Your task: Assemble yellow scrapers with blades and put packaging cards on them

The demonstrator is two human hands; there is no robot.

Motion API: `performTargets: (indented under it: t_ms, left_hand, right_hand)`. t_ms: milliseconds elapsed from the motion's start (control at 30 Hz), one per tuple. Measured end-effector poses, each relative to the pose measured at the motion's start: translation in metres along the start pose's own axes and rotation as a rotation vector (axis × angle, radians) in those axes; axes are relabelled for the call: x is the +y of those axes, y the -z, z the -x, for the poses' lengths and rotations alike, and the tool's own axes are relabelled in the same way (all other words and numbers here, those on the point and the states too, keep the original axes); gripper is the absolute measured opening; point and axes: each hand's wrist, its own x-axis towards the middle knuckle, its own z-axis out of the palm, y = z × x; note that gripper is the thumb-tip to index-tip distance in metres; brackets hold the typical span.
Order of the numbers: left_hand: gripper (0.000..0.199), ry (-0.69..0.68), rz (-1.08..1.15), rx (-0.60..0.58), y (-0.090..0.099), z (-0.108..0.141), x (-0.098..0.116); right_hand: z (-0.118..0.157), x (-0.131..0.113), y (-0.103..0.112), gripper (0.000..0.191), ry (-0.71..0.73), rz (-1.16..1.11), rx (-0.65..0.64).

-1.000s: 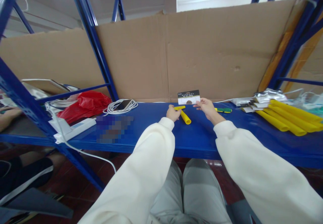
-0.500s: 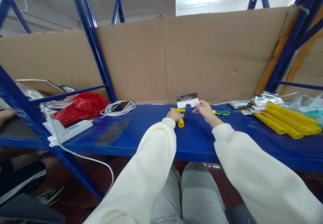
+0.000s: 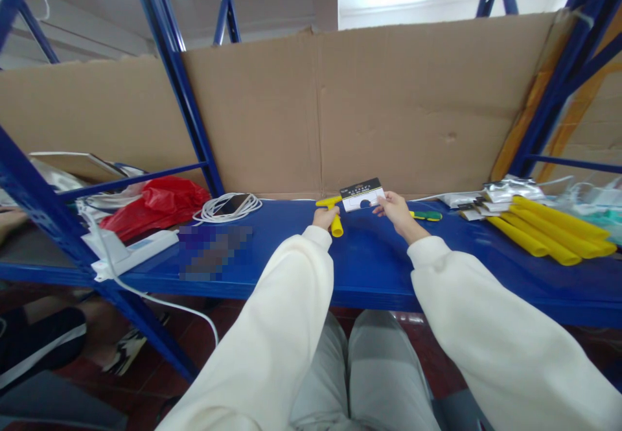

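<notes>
My left hand is closed around a yellow T-shaped tool, its crosspiece angled up above my fingers and its round end pointing down. A black and white card with printed text and a dark rounded mark or cut-out near its lower edge is pinched by its right side in my right hand. The card's left edge is close to the tool's crosspiece; whether they touch I cannot tell. Just right of my right hand, a green and yellow screwdriver lies on the blue shelf.
Several yellow tubes and silver packets are piled at the right. To the left lie a coiled white cable, a phone, a white power strip and a red bag. Cardboard stands behind.
My left hand has shifted left with the T-shaped tool, lifting and tilting it. The card has tilted slightly and its left edge sits a little lower; my right hand has barely moved.
</notes>
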Motion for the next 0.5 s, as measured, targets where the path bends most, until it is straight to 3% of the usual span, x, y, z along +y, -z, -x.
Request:
performTargets:
  t_ms: [267, 500]
  left_hand:
    - [0.024, 0.130, 0.421, 0.203, 0.006, 0.006, 0.014]
    - [0.011, 0.159, 0.524, 0.233, 0.010, 0.006, 0.015]
  right_hand:
    - [0.006, -0.007, -0.003, 0.017, -0.072, -0.042, -0.037]
    - [0.010, -0.009, -0.003, 0.016, -0.082, -0.101, -0.158]
